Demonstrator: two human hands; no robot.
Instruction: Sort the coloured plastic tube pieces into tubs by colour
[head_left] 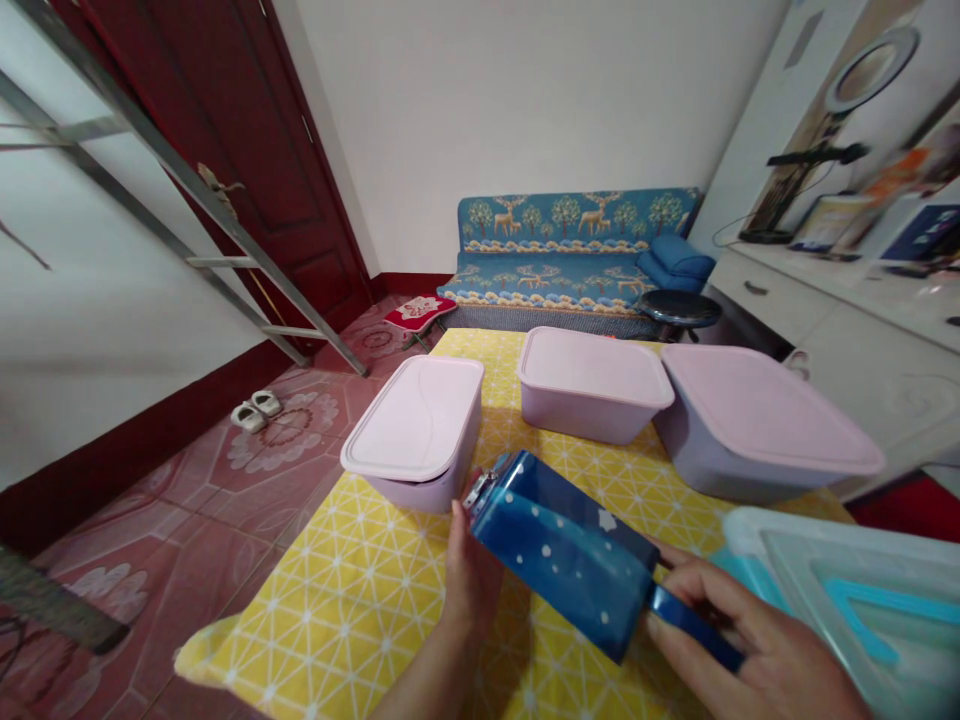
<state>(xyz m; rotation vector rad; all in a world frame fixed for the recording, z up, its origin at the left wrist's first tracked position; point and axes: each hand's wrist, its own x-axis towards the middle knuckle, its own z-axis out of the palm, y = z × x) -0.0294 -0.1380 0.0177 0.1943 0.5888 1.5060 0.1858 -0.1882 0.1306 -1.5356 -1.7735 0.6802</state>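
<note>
A glossy dark-blue case [562, 545] with white dots and a star-like mark is held tilted above the yellow patterned tablecloth [337, 590]. It looks like a purse or wallet, though I cannot tell its exact kind. My right hand [735, 620] is closed around the blue strap at its lower right end. At the upper left end, where small metal fittings [484, 485] show, my left hand [469, 565] grips the edge with its thumb up. Most of the left fingers are hidden behind the case.
Three lidded lilac boxes stand on the table: a left one [420, 420], a middle one [592, 375] and a right one [765, 410]. A clear-lidded turquoise bin [847, 570] is at the right. Beyond are a blue sofa [555, 260], a black stool [680, 308] and a metal ladder [225, 240].
</note>
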